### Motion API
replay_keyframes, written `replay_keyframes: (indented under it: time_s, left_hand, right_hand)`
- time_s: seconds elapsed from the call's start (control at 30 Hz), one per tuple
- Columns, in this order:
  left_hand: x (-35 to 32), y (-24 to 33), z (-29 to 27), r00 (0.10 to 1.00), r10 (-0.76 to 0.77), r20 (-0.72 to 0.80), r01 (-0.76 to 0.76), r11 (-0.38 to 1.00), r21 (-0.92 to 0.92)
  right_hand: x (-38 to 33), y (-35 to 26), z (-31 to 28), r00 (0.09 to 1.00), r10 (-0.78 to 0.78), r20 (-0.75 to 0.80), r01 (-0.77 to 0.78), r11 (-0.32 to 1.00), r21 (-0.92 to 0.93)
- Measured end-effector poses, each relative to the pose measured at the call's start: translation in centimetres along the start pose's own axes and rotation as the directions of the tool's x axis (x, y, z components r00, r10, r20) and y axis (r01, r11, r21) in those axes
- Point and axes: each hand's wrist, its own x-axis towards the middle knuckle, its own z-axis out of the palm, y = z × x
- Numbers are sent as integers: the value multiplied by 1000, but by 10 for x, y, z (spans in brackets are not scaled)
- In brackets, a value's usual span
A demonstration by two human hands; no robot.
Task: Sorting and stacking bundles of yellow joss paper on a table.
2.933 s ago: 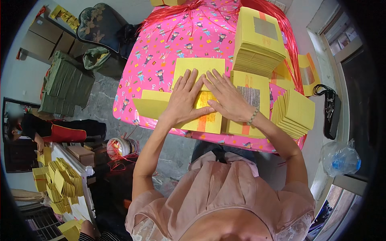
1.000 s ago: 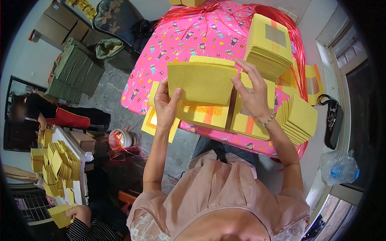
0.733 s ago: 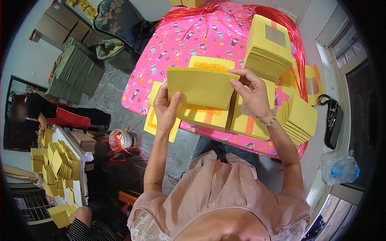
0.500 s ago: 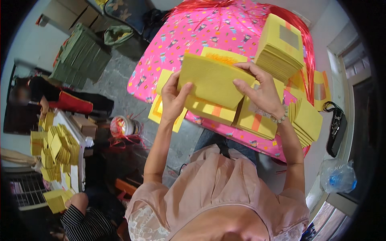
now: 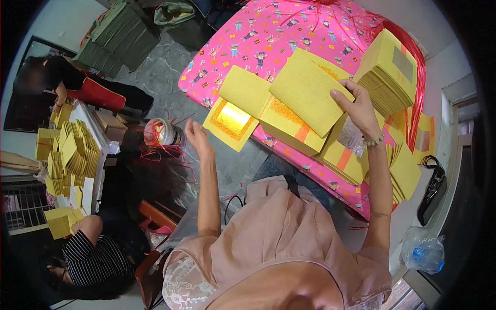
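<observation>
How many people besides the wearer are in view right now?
2: a person in black at upper left, and a person in a striped top at lower left. Others may be hidden out of frame.

Our left hand [image 5: 196, 138] hangs with spread fingers off the worktop [image 5: 248, 36] edge, over bare grey floor [image 5: 165, 77]; nothing blocks it there except the reel of red string [image 5: 161, 133] just to its left. Toward the worktop, the gold-centred sheet [image 5: 230, 121] overhangs the edge in our way. Our right hand [image 5: 359, 111] is hemmed in: the lifted yellow sheet [image 5: 310, 93] to its left, the tall yellow stack [image 5: 387, 72] just beyond, lower stacks [image 5: 341, 157] beneath. The far pink cloth lies open.
</observation>
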Motion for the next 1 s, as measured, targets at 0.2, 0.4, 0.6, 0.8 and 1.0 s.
replay_keyframes:
  time_s: [0.2, 0.4, 0.6, 0.8, 1.0]
  left_hand:
    - [-16, -38, -6, 729, -494, 474, 682, 586, -438]
    - [-13, -5, 23, 746, -179, 641, 608, 578, -545]
    - [-8, 14, 71, 777, 86, 623, 189, 912, -363]
    - [-19, 24, 93, 434, 573, 695, -846, 525, 95]
    - [-14, 18, 94, 415, 515, 750, -869, 467, 160]
  right_hand:
    - [4, 17, 0, 999, 53, -9, -53, 999, 14]
    - [5, 22, -1, 997, 74, 3, -74, 997, 21]
    - [6, 21, -2, 998, 61, 17, -60, 998, -29]
    - [13, 12, -10, 992, 84, 91, -80, 996, -44]
    - [49, -42, 1, 980, 101, 169, -101, 995, -10]
